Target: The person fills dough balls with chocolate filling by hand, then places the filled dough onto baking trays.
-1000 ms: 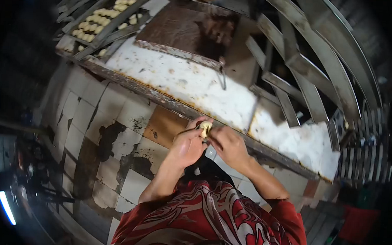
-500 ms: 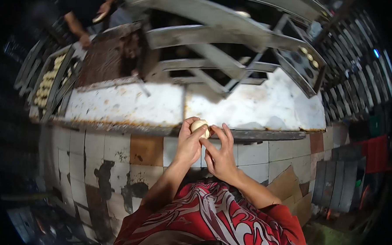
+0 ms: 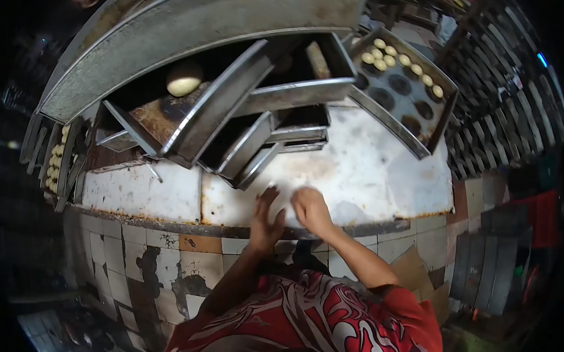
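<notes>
My left hand (image 3: 266, 220) is over the front edge of the white tabletop (image 3: 383, 174), its fingers stretched out and holding nothing I can see. Beside it, a little apart, my right hand (image 3: 312, 211) is curled closed low over the tabletop, partly blurred; whatever may be under its fingers is hidden. Ahead and to the left, a round pale dough ball (image 3: 184, 82) sits in a dark metal tray (image 3: 147, 121) of the stack.
Metal trays (image 3: 298, 95) are stacked crosswise at the back of the table. At the right, another tray (image 3: 390, 125) holds several dough balls (image 3: 376, 54). More dough balls (image 3: 54, 166) lie in a tray at far left. Slatted racks (image 3: 498, 116) stand at right.
The dough ball that was in my left hand is no longer there. My hands have moved onto the tabletop, and the right has curled closed. The view has shifted, showing more of the tray stack.
</notes>
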### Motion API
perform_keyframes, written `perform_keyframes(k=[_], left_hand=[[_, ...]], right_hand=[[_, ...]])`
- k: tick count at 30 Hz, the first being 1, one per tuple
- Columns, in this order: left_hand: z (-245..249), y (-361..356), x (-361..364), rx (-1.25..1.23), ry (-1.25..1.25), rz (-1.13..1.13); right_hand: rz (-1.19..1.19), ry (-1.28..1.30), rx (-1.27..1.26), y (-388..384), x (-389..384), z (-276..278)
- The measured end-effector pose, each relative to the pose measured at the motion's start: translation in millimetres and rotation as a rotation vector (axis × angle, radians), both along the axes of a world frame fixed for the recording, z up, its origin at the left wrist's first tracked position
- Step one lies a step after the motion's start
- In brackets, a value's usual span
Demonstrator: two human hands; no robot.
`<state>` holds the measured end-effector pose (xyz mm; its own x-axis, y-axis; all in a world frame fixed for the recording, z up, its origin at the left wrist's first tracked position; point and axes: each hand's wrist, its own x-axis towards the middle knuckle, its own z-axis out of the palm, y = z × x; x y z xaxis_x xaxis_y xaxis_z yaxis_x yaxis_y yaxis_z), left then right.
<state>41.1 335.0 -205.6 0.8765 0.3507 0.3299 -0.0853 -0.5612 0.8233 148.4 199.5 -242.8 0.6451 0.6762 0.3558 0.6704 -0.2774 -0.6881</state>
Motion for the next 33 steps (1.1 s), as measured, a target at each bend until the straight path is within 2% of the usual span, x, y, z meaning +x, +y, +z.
perform_keyframes(k=[1, 3, 5, 6, 7, 9, 10, 11, 13, 14, 15, 16, 17, 18, 19, 20, 21, 22, 23, 25, 26, 28, 29, 30, 31, 32, 33], left_hand=[[2.6, 11.8, -17.2, -0.036, 0.027, 0.047], [2.0, 32.1, -48.7, -0.086, 0.107, 0.133], [1.1, 41.9, -62.2, -0.097, 0.141, 0.19], [4.0, 45.2, -60.2, -0.09, 0.115, 0.174], [6.2, 46.9, -57.5, -0.085, 0.09, 0.156], [6.8, 38.8, -44.1, -0.595, 0.1, 0.046], [6.6, 46.2, -34.7, -0.157, 0.027, -0.069], [25.6, 54.9, -29.4, -0.133, 0.163, -0.222], [39.5, 72.0, -34.1, -0.313, 0.277, -0.374], [30.1, 82.2, -39.1, -0.389, 0.306, -0.441], [21.3, 95.3, -41.5, -0.459, 0.333, -0.512], [23.1, 110.2, -43.7, -0.445, 0.343, -0.573], [18.7, 123.1, -45.1, -0.403, 0.33, -0.619], [21.1, 134.8, -47.0, -0.398, 0.324, -0.658], [23.4, 145.1, -48.6, -0.394, 0.318, -0.694], [21.5, 153.6, -48.9, -0.378, 0.311, -0.719], [22.8, 158.7, -49.2, -0.426, 0.267, -0.738], [22.4, 163.8, -49.6, -0.415, 0.269, -0.756], [21.7, 167.6, -48.8, -0.402, 0.268, -0.776], [33.1, 172.1, -45.7, -0.429, 0.256, -0.794], [31.1, 171.1, -44.5, -0.455, 0.225, -0.8], [40.5, 171.8, -45.8, -0.493, 0.232, -0.766], [35.1, 171.0, -47.1, -0.471, 0.282, -0.734], [42.2, 173.2, -45.9, -0.486, 0.345, -0.742], [52.9, 175.2, -45.3, -0.496, 0.41, -0.75], [59.4, 173.6, -46.5, -0.641, 0.441, -0.715], [56.5, 171.4, -45.8, -0.631, 0.452, -0.723]], right_hand=[[0.117, -0.086, -0.029, -12.8, -8.4, 10.4], [0.131, -0.248, -0.078, -50.0, 11.3, 3.6], [-0.064, -0.286, -0.201, -49.3, 54.6, 12.7], [-0.225, -0.29, -0.151, -29.3, 67.7, 16.2], [-0.21, -0.317, -0.14, -11.0, 76.0, 12.0], [-0.219, -0.077, 0.019, 16.7, 74.7, -4.9], [-0.192, -0.046, 0.002, 23.5, 55.4, 12.7], [-0.116, -0.119, -0.026, 14.5, 42.3, -0.2], [-0.164, -0.263, -0.236, -2.5, 9.9, 21.0], [-0.197, -0.286, -0.402, -8.2, -3.1, 39.6], [-0.156, -0.281, -0.512, -20.8, -4.0, 30.3], [0.012, 0.042, -0.79, -33.3, -0.2, 30.8], [0.305, 0.784, -0.852, -13.4, 11.7, 104.2], [0.523, 0.791, -0.716, -11.0, 4.2, 147.7], [0.82, 0.919, -0.774, -8.6, 6.7, 178.5], [0.864, 0.998, -0.784, 7.7, 3.5, 248.6], [0.81, 0.861, -0.851, 29.6, 1.1, 331.4], [0.795, 0.644, -0.644, 52.8, 0.6, 393.2], [0.885, 0.414, -0.745, 67.1, 16.6, 447.6], [0.853, 0.23, -0.541, 119.4, 40.3, 509.5], [0.277, -0.419, -0.393, 139.7, 49.5, 521.9], [-0.212, -0.797, 0.027, 209.2, 91.8, 545.1], [-0.094, -0.569, 0.24, 259.5, 115.6, 539.1], [-0.201, -0.517, 0.042, 298.1, 112.3, 524.5], [0.044, -0.475, 0.065, 332.9, 113.0, 490.5], [0.152, -0.582, -0.308, 350.7, 124.8, 462.4], [0.012, -0.624, -0.197, 368.2, 139.1, 413.1]])
